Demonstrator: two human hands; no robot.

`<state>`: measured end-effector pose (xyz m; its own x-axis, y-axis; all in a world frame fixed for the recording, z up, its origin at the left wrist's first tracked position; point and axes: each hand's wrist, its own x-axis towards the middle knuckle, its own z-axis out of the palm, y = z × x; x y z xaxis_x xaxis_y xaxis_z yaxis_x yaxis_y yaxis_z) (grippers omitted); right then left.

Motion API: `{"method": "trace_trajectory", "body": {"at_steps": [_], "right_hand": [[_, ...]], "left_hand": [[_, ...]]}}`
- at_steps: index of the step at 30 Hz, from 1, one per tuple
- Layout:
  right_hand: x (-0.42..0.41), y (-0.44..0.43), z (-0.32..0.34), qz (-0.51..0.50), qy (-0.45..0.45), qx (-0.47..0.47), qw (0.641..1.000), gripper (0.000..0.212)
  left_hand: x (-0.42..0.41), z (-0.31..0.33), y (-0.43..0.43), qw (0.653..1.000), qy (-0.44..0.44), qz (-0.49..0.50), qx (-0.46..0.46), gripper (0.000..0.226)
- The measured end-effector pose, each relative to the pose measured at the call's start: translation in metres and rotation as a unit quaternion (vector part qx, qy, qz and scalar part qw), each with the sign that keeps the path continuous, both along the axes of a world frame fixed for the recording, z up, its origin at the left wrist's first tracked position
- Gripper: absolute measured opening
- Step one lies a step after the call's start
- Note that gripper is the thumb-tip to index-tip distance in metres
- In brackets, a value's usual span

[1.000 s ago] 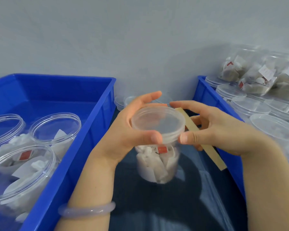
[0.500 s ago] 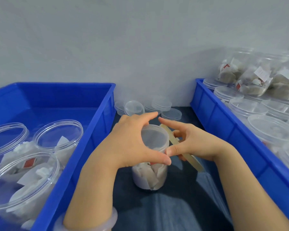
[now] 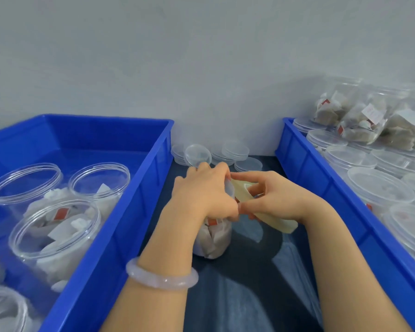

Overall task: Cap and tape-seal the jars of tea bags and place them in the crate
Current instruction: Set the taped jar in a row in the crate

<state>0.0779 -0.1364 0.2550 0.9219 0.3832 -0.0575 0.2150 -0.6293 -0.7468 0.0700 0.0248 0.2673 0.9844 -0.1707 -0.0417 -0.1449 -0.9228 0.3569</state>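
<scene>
Left hand [image 3: 206, 192] curled over jar [image 3: 213, 238], right hand [image 3: 276, 197] pinching tape [image 3: 243, 191]

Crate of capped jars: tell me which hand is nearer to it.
Right. The right hand, holding the tape strip, is just left of the crate of capped jars; the left hand grips the jar beyond it, farther from that crate.

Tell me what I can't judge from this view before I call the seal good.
Head view only:
- Lid seating: the left hand covers the jar top.
- Where the tape strip meets the jar: hidden behind the right hand.
- The frame edge cuts off the lower-left jars in the left crate.
</scene>
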Motion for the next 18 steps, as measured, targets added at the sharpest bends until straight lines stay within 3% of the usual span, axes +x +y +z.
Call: {"method": "trace_trajectory", "body": {"at_steps": [3, 6, 8, 12, 15, 18], "right_hand": [[-0.006, 0.002, 0.003, -0.009, -0.03, -0.043, 0.999, 0.06], [-0.011, 0.01, 0.002, -0.023, -0.065, -0.093, 0.993, 0.036], [-0.016, 0.02, -0.002, -0.033, -0.114, -0.163, 0.979, 0.021], [-0.021, 0.031, -0.005, -0.077, -0.16, -0.215, 0.96, 0.04], [-0.037, 0.032, -0.003, -0.066, -0.155, -0.237, 0.957, 0.035], [-0.062, 0.039, -0.019, -0.004, -0.104, -0.172, 0.98, 0.042]], "left_hand": [[0.006, 0.002, -0.008, 1.0, -0.001, 0.026, -0.018, 0.04], [0.014, -0.004, -0.016, 0.995, -0.057, 0.069, -0.047, 0.019], [0.023, -0.009, -0.018, 0.99, -0.093, 0.092, -0.043, 0.02], [0.038, -0.007, -0.022, 0.989, -0.085, 0.111, -0.051, 0.035], [0.043, -0.003, -0.021, 0.981, -0.09, 0.155, -0.078, 0.037], [0.048, 0.003, -0.009, 0.979, -0.081, 0.166, -0.085, 0.05]]}}
